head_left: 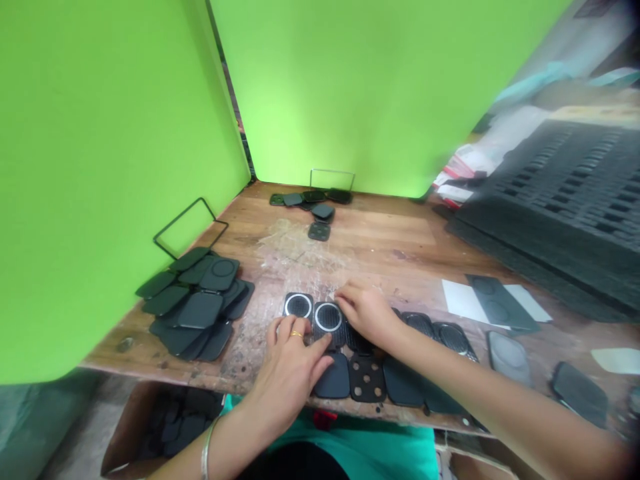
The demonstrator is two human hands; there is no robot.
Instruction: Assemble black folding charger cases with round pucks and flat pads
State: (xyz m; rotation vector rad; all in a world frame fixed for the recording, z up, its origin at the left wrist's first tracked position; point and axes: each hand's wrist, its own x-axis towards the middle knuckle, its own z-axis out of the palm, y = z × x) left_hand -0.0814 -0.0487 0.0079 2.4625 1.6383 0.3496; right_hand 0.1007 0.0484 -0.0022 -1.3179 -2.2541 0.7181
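Observation:
Two black pads with white rings lie side by side on the wooden table: a left ringed pad (299,306) and a right ringed pad (329,317). My left hand (291,357) rests over their near edges, palm down with its fingers apart. Pinched together at the right ringed pad's upper right corner are the fingertips of my right hand (361,308); what they hold, if anything, is too small to make out. Nearer the table's front edge lie a plain black pad (333,377) and a black plate with holes (368,379). More dark pads continue rightward, partly under my right forearm.
A pile of black pads (201,311) lies at the left by a wire stand (176,221). Small dark pieces (314,197) sit at the back. Green panels (370,87) rise behind. White and grey sheets (467,302) and a large black foam block (555,247) are at right.

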